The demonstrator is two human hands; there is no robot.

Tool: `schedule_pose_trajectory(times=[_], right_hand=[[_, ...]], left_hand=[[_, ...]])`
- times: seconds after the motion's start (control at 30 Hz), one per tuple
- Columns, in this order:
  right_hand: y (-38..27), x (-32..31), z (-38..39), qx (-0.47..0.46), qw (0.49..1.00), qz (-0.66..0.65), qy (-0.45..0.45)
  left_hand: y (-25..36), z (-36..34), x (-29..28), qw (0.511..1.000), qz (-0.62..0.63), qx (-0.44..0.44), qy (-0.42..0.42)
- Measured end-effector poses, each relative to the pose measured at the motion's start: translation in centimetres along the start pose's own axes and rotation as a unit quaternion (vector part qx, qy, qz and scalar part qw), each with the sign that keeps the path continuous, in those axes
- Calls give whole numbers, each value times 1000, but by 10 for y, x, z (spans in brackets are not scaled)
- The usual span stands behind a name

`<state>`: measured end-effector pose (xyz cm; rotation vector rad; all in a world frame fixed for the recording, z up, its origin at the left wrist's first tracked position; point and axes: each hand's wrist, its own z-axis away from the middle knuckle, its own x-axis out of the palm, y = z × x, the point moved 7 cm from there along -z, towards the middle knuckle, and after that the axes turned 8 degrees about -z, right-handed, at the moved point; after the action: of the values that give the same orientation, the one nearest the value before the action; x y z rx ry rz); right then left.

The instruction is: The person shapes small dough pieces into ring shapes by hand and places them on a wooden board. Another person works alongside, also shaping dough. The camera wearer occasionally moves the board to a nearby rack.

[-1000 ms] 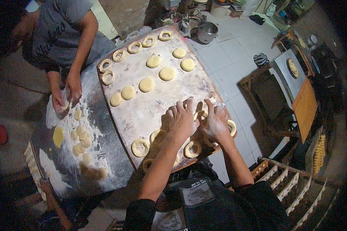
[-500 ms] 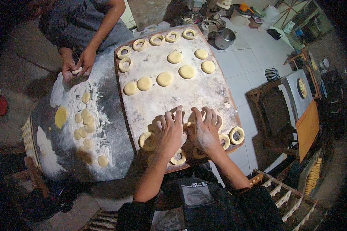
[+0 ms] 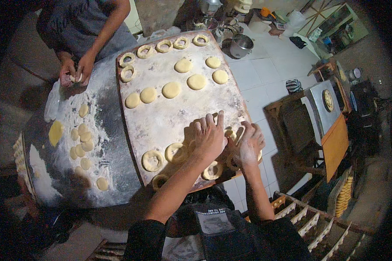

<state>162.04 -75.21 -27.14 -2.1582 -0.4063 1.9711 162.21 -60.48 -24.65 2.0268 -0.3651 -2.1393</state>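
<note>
My left hand [image 3: 210,135] is over the near right part of a floured board [image 3: 170,119], its index finger stretched out and its fingers apart. Close to its right, my right hand [image 3: 249,145] has spread, slightly bent fingers dusted with flour. Between the two thumbs lies a pale dough ring [image 3: 231,134], partly covered by the hands; whether the thumbs press on it I cannot tell. More dough rings lie around my wrists, among them one at the left [image 3: 152,161] and one below my hands [image 3: 212,170]. Flat dough discs [image 3: 171,90] rest across the board's middle.
At the left, a dark table [image 3: 117,152] carries flour and small dough pieces [image 3: 86,135]. Across it a co-worker's hands [image 3: 77,71] hold a piece of dough. A metal pot [image 3: 241,45] stands on the tiled floor. Lower right is a rack [image 3: 309,226].
Both my hands have shifted right along the near row of rings, uncovering a ring left of them. The view has swung slightly, so the board sits further left.
</note>
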Motion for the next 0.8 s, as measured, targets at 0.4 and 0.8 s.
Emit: schedule_pose_trajectory(times=[0.4,0.8], right_hand=[[-45,-26,8,-79,992,-95,-19],[-312,75,166,-388,778,-260,-421]], left_hand=[[-29,32,-15,992,103,-8,72],[-304,421,-29,798,188,-497,286]])
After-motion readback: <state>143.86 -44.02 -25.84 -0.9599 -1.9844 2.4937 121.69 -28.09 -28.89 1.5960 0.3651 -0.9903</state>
